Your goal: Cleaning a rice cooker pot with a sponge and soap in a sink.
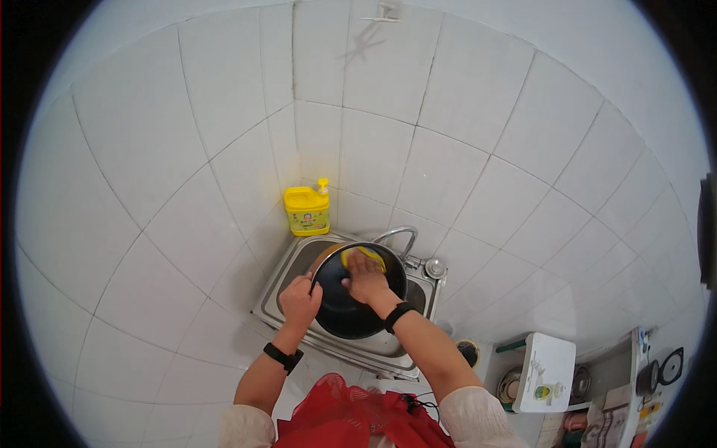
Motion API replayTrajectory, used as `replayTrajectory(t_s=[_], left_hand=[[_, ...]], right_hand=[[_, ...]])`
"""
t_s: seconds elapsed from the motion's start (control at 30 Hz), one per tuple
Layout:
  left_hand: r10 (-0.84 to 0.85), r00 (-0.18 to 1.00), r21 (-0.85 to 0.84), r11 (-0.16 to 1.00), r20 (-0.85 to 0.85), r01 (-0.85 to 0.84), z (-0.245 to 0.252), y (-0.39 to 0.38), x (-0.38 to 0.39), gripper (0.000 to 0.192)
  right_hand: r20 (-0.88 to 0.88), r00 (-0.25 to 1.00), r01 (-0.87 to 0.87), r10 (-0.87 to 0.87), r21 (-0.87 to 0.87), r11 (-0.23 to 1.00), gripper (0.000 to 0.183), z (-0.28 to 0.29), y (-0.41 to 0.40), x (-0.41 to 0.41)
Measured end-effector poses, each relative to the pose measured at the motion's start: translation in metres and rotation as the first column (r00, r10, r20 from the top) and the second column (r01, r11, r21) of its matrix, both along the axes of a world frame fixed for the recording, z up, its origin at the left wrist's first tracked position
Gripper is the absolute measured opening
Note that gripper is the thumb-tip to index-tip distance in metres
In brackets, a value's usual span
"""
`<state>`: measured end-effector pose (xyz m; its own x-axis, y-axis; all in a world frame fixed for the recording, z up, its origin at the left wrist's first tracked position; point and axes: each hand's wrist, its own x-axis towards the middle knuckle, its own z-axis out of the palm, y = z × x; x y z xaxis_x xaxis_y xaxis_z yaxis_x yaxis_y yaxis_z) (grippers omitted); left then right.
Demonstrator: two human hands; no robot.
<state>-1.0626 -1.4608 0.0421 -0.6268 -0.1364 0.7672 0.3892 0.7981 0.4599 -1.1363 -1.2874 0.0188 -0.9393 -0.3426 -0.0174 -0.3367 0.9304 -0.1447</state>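
A dark round pan (341,311) is tilted over the stainless steel sink (278,291), its inside facing me. My left hand (299,301) grips the pan's left rim, thumb on the inner side. Pressed flat on the upper inside of the pan, my right hand (364,271) has a yellow cleaning cloth or sponge (379,259) under its fingers. Most of that yellow piece is hidden by the hand. The pan covers much of the basin.
A chrome faucet (413,235) curves up behind the pan, with a round metal strainer (435,268) to its right. At the sink's back-left corner stands a yellow pump jug (307,211). Tiled walls (369,151) close in behind and left. A white folding table (546,372) is at right.
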Motion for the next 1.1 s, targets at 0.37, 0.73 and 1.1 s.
replayTrajectory(t_s=[0.37,0.73,1.1], left_hand=[[0.027,0.999,0.006,1.000,0.029,-0.027,0.002,-0.009,0.000,0.014],[0.031,0.994,0.003,1.000,-0.100,-0.031,0.010,-0.005,-0.006,0.011],[0.006,0.993,0.077,0.997,-0.119,0.003,0.028,-0.011,0.005,0.011]], right_hand=[[0.130,0.984,-0.163,0.118,0.428,0.889,0.063,-0.004,0.012,0.032],[0.554,0.759,-0.062,0.342,-0.461,0.885,0.067,-0.004,-0.026,0.058],[-0.403,0.802,-0.342,0.440,0.295,0.892,0.054,-0.020,0.041,0.076]])
